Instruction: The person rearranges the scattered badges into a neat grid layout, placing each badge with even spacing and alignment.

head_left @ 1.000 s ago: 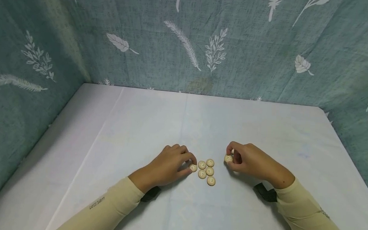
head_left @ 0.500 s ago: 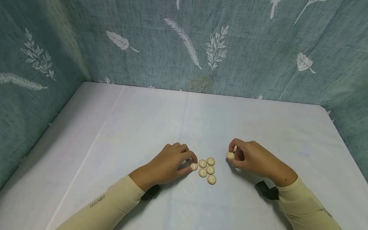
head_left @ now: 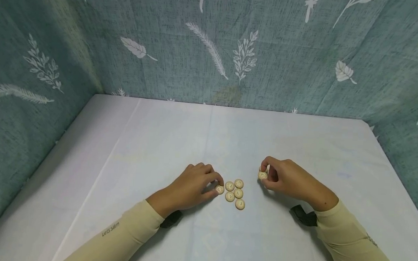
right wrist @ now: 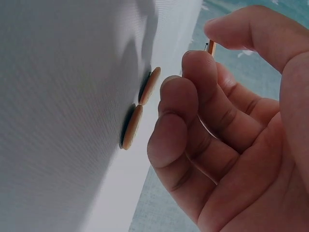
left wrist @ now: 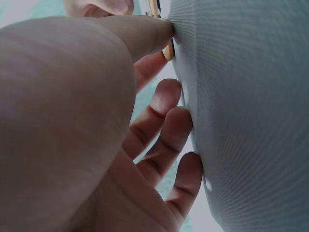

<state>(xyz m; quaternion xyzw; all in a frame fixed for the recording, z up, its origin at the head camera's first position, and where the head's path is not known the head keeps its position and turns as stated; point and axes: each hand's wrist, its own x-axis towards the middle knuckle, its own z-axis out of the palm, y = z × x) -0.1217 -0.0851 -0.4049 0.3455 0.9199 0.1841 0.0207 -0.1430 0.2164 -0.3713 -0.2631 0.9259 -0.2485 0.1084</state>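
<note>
Round beige buttons with small dark marks lie on the white cloth in the head view. My left hand (head_left: 189,187) pinches the leftmost button (head_left: 219,189) at the cloth, thumb and index finger at its edges. In the left wrist view the thumb covers most of that button (left wrist: 168,52). To the right, my right hand (head_left: 288,182) pinches another button (head_left: 262,175) between thumb and index finger. In the right wrist view this button (right wrist: 211,47) is seen edge-on between the fingertips, the other fingers curled beside it.
Several buttons (head_left: 238,193) lie close together between the hands. Two buttons (right wrist: 132,127) show edge-on upon the cloth in the right wrist view. Green leaf-print fabric (head_left: 163,48) stands behind and beside the table (head_left: 160,136). A black strap (head_left: 302,216) is at the right wrist.
My right hand has shifted slightly right and farther back with its button, away from the group. My left hand stays at its button, and the buttons between the hands lie as before.
</note>
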